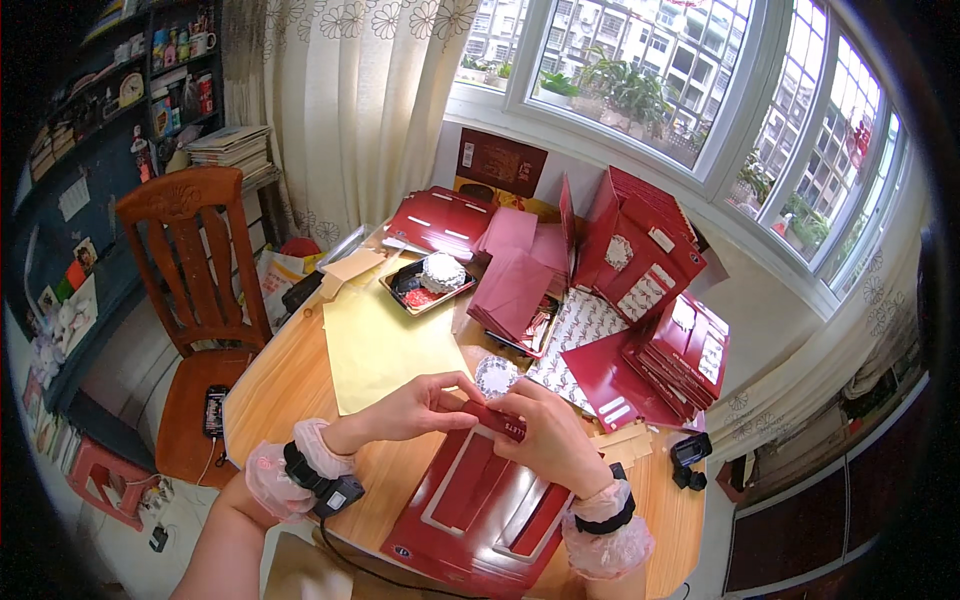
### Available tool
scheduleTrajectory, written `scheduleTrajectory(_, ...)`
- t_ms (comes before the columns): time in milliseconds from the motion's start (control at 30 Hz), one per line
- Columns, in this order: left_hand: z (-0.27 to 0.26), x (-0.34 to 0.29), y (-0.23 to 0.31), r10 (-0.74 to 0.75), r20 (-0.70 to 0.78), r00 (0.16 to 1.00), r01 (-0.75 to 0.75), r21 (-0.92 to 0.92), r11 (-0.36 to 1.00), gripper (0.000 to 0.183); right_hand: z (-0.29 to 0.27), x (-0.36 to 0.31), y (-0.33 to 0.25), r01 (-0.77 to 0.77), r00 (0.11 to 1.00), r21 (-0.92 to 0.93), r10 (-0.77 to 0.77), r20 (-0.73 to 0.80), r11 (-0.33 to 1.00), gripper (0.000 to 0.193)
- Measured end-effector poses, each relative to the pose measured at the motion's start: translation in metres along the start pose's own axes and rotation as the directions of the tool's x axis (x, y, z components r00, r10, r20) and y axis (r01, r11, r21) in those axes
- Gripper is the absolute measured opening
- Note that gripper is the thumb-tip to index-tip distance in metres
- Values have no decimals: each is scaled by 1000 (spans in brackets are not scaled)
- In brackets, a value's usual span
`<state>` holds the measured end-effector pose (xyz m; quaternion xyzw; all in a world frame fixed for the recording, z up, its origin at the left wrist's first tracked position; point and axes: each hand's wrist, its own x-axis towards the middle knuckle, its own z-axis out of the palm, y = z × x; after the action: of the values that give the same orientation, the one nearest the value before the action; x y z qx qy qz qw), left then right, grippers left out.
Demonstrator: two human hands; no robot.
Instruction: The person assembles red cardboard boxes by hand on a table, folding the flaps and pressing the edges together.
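A dark red glossy cardboard piece (440, 535) with white-edged window cut-outs lies on the near side of the wooden table. At its far edge is a narrow flap with printing. My left hand (425, 405) pinches the left end of this flap, thumb and fingers together. My right hand (545, 430) is closed on the same flap, close to the left fingertips. Just beyond my fingers is a pale patterned round piece (496, 376). A black tray (405, 285) farther back holds a stack of white frilly-edged pieces (443, 271) and something red.
Yellow paper (385, 350) lies left of centre. Stacked red folded boxes (690, 355), a tall red box group (640, 235) and dusky-red cards (515, 290) crowd the back and right. Small black objects (690, 455) sit by the right edge. A wooden chair (195, 300) stands left.
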<state>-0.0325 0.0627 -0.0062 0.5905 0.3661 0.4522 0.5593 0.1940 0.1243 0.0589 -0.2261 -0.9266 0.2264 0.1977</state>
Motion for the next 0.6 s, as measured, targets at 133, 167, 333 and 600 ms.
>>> scheduleTrajectory(133,-1,-3,6,21,-35,999,-21,19,1000,22,3,1,-6,-5,999,-166,-2,-39,986,31)
scheduleTrajectory(167,-2,-3,6,22,-34,999,-21,18,1000,22,4,0,-6,-27,999,-229,16,-48,973,30)
scheduleTrajectory(333,-6,-2,11,-56,-55,997,59,50,997,22,-1,-3,-5,-34,998,-194,22,-63,980,27)
scheduleTrajectory(600,12,5,-9,87,-47,995,-87,-8,996,26,2,-1,2,-5,999,-49,3,-49,999,25)
